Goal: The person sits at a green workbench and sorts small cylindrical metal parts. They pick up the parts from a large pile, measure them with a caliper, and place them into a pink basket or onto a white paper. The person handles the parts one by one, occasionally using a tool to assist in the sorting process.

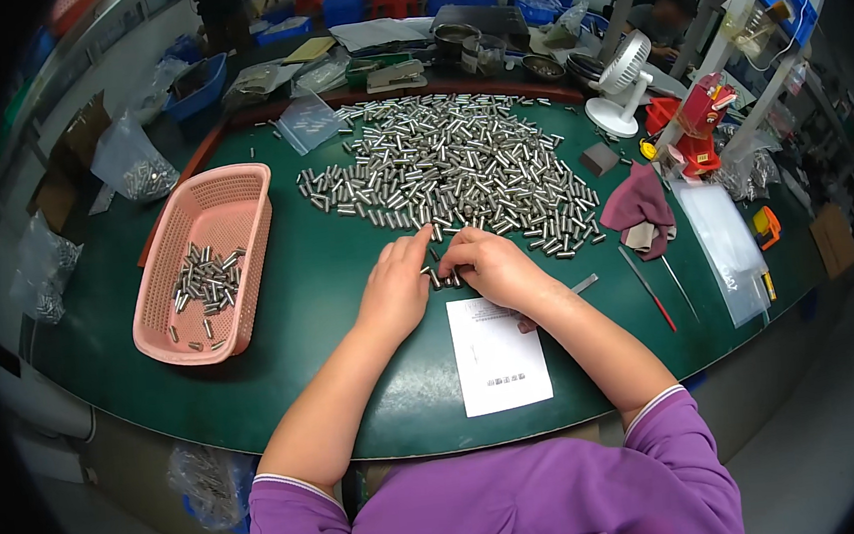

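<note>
A wide heap of short, shiny metal pins (459, 159) spreads over the green tabletop. At its near edge, a few loose pins (440, 278) lie between my two hands. My left hand (398, 281) rests on the left of them, fingers stretched out toward the heap with nothing visible in its grasp. Curled down over the same pins from the right, my right hand (490, 265) has its fingertips drawn together on them; the exact grip is partly hidden. Below my right hand lies a printed white paper sheet (499, 357). More pins sit in a pink plastic basket (261, 225) at the left.
A white fan (623, 86) stands at the back right. Nearer are a maroon cloth (638, 205), a red-handled tool (655, 299), clear plastic bags (722, 249) and a yellow-orange tape measure (767, 228). A bag of pins (133, 160) sits behind the basket. Someone sits at far right.
</note>
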{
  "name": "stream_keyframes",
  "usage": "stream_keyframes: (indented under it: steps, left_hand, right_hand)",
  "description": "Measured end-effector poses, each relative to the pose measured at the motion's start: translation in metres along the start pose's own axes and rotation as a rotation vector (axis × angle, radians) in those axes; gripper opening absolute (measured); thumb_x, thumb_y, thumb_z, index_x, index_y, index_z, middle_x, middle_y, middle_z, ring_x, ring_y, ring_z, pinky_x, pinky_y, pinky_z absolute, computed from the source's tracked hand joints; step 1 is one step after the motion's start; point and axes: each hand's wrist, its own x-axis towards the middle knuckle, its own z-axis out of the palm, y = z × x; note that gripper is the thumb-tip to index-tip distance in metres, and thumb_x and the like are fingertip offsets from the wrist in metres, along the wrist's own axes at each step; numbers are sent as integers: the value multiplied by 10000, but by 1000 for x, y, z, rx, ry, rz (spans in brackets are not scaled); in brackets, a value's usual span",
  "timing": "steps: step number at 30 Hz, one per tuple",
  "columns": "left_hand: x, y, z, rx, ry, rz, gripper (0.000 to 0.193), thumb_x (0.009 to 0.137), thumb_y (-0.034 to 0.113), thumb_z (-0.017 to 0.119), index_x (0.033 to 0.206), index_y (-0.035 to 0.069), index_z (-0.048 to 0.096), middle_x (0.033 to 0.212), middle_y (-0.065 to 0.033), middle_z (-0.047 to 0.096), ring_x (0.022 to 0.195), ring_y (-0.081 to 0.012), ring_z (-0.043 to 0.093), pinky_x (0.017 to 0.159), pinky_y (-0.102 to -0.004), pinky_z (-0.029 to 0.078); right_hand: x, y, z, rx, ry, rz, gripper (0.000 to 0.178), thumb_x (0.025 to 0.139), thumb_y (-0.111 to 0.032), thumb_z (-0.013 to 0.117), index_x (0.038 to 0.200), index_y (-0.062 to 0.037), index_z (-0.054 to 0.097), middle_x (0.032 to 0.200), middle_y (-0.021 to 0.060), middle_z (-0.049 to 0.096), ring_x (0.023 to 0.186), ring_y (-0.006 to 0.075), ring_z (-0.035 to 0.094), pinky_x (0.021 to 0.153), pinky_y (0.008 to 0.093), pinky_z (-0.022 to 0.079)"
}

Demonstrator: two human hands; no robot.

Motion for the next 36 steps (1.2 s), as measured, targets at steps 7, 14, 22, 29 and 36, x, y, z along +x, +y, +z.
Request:
stream_keyframes:
  steps: [7, 14, 22, 29, 36]
  left_hand:
    - [-7, 3, -8, 43, -89, -113, 658, 760, -21, 660, 1386, 15, 461, 1100, -124, 605, 1036, -295, 581, 915, -398, 491]
    - [-6, 0, -7, -23, -129, -56, 708, 736, 10, 739, 1385, 3, 457, 1063, -97, 613, 948, -242, 588, 880, -369, 504]
    - [-1, 11, -13, -167, -125, -72, 693, 741, 3, 741, 1374, 8, 457, 1034, -90, 618, 930, -241, 580, 844, -355, 508]
    - [-32, 57, -7, -146, -338, 16, 718, 751, 25, 738, 1395, 6, 421, 1040, -93, 603, 926, -226, 577, 846, -345, 512]
    - [-36, 63, -8, -147, -440, -8, 816, 754, 36, 741, 1461, -17, 337, 1063, -109, 579, 896, -234, 571, 842, -367, 505]
  right_hand:
    - [-6, -18, -5, -94, -41, 199, 341, 752, -237, 792, 1031, -69, 691, 914, 114, 627, 887, 293, 648, 816, 399, 525]
    - [-3, -14, 2, -61, -42, 162, 309, 722, -182, 789, 981, -52, 684, 901, 109, 633, 871, 290, 650, 800, 404, 525]
    - [-12, -21, -17, -62, 29, 126, 316, 746, -174, 790, 1014, -39, 689, 861, 94, 629, 768, 247, 648, 711, 359, 536]
    - [-75, -43, -35, -250, -86, 19, 316, 717, -194, 799, 986, -74, 686, 857, 62, 643, 789, 253, 615, 733, 388, 501]
    - [-88, -40, -36, -178, -6, 14, 297, 721, -213, 794, 992, -136, 696, 898, 3, 607, 926, 232, 553, 840, 385, 421]
